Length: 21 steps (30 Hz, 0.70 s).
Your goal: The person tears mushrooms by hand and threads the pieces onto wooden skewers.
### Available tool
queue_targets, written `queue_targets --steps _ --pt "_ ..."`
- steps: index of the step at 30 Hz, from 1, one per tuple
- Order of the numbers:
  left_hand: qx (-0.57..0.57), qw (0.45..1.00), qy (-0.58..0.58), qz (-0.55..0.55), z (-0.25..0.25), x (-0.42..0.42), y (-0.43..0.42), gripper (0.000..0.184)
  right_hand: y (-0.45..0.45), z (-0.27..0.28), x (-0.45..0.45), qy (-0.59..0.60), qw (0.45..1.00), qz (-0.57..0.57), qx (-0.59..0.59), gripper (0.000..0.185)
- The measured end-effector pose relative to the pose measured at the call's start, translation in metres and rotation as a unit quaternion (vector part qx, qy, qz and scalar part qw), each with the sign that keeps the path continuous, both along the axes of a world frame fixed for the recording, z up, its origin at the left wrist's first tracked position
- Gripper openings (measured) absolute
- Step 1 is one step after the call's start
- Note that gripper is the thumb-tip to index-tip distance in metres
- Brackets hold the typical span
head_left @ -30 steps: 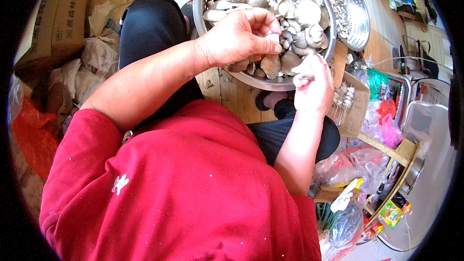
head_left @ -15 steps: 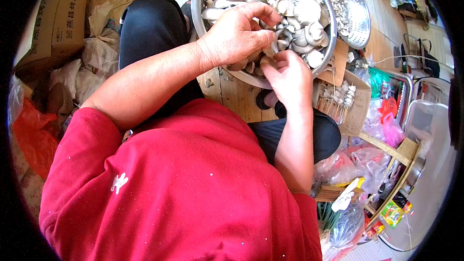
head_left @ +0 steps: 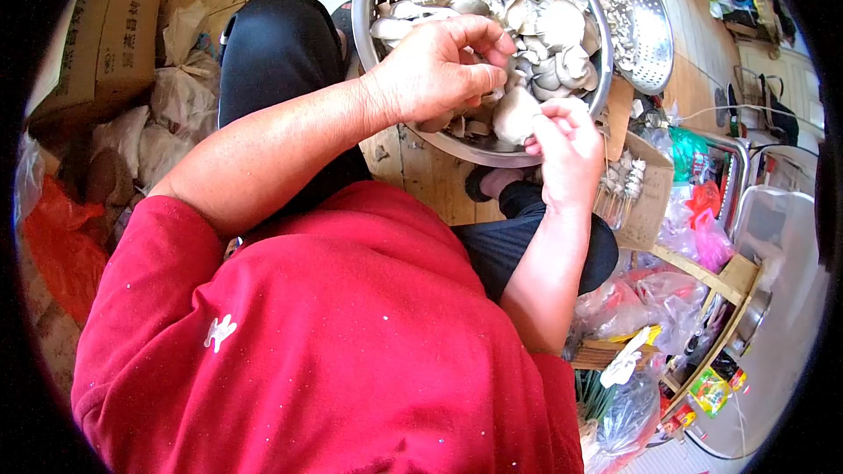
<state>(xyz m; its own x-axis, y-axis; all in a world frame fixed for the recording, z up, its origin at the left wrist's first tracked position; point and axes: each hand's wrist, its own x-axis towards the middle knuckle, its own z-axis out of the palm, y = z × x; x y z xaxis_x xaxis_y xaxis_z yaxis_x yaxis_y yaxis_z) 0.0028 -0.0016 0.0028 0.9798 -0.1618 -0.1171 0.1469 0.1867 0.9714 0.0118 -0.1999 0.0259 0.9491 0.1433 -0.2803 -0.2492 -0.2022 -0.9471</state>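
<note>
A steel colander (head_left: pixel 362 35) full of grey-white oyster mushrooms (head_left: pixel 560 25) sits in front of my knees. Over its near side my left hand (head_left: pixel 443 68) is curled, fingers bent in towards the thumb; whatever it grips is hidden. Just to the right, my right hand (head_left: pixel 566 145) pinches a pale oyster mushroom (head_left: pixel 515 114) by its edge at the colander's near rim. The mushroom's broad cap faces up, close below my left thumb.
Beside the colander leans a second perforated bowl (head_left: pixel 654 35) with small pieces inside. A cardboard box (head_left: pixel 645 202) of loaded skewers (head_left: pixel 622 177) stands at the right. Plastic bags (head_left: pixel 628 303) and a wooden frame (head_left: pixel 702 274) lie nearby; a large carton (head_left: pixel 105 35) is at left.
My right hand has moved right and slightly down, away from my left hand, and now shows a mushroom in its fingers. My left hand has barely shifted.
</note>
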Motion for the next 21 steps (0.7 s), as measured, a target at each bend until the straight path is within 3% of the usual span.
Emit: queue_targets --steps 2,3,5,6,9,13,15,17,21 --pt "0.029 0.999 -0.018 -0.015 0.001 -0.003 -0.002 0.035 -0.005 0.0 0.001 -0.004 0.991 -0.014 0.131 0.009" --pt "0.029 0.999 -0.018 -0.015 0.002 -0.003 -0.003 0.035 -0.003 0.0 0.0 -0.004 0.991 -0.014 0.131 0.009" --pt "0.008 0.997 0.054 -0.059 0.008 -0.003 -0.002 0.039 0.005 0.001 -0.005 0.001 0.962 -0.043 0.268 0.01" --pt "-0.024 0.993 0.086 -0.079 0.012 -0.003 0.0 0.03 0.006 -0.003 -0.006 -0.003 0.957 -0.04 0.286 0.01" --pt "-0.125 0.974 0.143 -0.122 0.007 0.0 0.005 0.019 0.009 -0.007 -0.01 -0.005 0.955 -0.039 0.294 0.01" --pt "-0.14 0.974 0.145 -0.099 0.006 0.001 0.004 0.015 0.001 -0.01 -0.011 0.004 0.974 0.048 0.219 0.022" --pt "-0.107 0.978 0.14 -0.115 0.008 0.0 0.004 0.014 0.004 -0.006 -0.013 0.009 0.977 0.039 0.209 0.026" --pt "-0.075 0.979 0.134 -0.132 0.011 -0.001 0.003 0.014 0.005 -0.003 -0.014 0.027 0.984 0.038 0.172 0.015" --pt "-0.043 0.976 0.143 -0.16 0.014 -0.002 0.002 0.017 0.001 -0.004 -0.016 0.04 0.983 0.066 0.167 0.013"
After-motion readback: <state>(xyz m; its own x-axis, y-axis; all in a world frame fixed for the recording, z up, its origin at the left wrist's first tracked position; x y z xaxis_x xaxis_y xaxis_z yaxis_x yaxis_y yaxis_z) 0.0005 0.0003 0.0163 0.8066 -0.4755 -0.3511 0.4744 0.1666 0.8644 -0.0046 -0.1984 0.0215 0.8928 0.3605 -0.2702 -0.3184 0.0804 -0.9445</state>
